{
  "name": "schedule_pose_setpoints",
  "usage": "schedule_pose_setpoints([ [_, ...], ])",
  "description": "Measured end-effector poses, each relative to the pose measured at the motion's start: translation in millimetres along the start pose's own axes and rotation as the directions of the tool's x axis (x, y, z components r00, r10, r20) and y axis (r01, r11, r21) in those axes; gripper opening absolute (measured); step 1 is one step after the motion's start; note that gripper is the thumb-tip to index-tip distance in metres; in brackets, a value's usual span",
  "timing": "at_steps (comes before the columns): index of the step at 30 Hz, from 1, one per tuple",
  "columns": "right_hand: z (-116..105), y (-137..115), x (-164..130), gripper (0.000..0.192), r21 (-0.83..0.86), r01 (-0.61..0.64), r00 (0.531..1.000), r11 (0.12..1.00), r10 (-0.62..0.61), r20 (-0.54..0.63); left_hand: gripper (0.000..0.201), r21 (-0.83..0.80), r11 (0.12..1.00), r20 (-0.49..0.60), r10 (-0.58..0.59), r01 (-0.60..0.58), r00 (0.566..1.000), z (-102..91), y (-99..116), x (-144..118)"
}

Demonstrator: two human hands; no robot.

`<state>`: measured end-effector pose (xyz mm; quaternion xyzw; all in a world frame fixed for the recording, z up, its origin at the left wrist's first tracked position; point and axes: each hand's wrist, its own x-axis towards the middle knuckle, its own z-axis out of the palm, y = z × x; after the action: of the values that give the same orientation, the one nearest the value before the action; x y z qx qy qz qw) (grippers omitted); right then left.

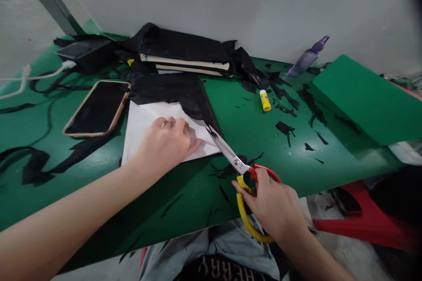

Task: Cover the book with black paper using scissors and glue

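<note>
My right hand (275, 204) grips a pair of scissors (236, 162) with one red and one yellow handle. The blade tips meet the right corner of a folded white paper (138, 127), where it borders a black sheet (165, 88). My left hand (168, 140) lies over the paper, its fingers curled down and the thumb pressed on it near the blades. The fingertips are partly hidden in the paper's fold. The black sheet lies under the white paper and extends behind it.
A phone (99, 107) lies left of the paper. Behind are a black-covered stack (184, 46) and a dark box with white cable (85, 55). To the right are a glue stick (265, 101), a purple bottle (305, 61), a green board (369, 96) and black scraps (285, 128).
</note>
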<state>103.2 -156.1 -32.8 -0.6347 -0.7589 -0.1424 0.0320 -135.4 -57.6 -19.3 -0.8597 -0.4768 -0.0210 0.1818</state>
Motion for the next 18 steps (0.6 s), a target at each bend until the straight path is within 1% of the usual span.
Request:
schedule_pose_setpoints([
  [4,-0.5,0.5,0.3,0.051,-0.007,0.002,1.0,1.0,-0.002,0.001,0.044,-0.006,1.0,-0.047,0.006,-0.006,0.999,0.1,-0.2,-0.1],
  [7,-0.2,0.8,0.0,0.053,-0.002,0.021,1.0,1.0,-0.021,-0.02,0.043,-0.032,0.999,-0.073,0.001,-0.003,0.997,1.2,-0.4,-0.1],
  [10,-0.1,1.1,-0.3,0.053,0.001,0.038,0.999,0.999,-0.038,-0.034,0.044,-0.027,1.0,-0.05,-0.002,0.001,0.999,1.0,-0.5,-0.5],
  [14,-1.2,1.7,0.0,0.05,-0.004,0.038,0.999,0.999,-0.038,-0.025,0.045,-0.012,1.0,-0.02,-0.005,0.004,1.0,0.4,-0.1,-0.7],
  [18,-3.2,3.6,0.2,0.047,0.076,0.008,0.999,0.997,-0.011,0.038,0.047,0.002,1.0,-0.03,-0.004,0.004,1.0,2.2,0.1,-0.5],
])
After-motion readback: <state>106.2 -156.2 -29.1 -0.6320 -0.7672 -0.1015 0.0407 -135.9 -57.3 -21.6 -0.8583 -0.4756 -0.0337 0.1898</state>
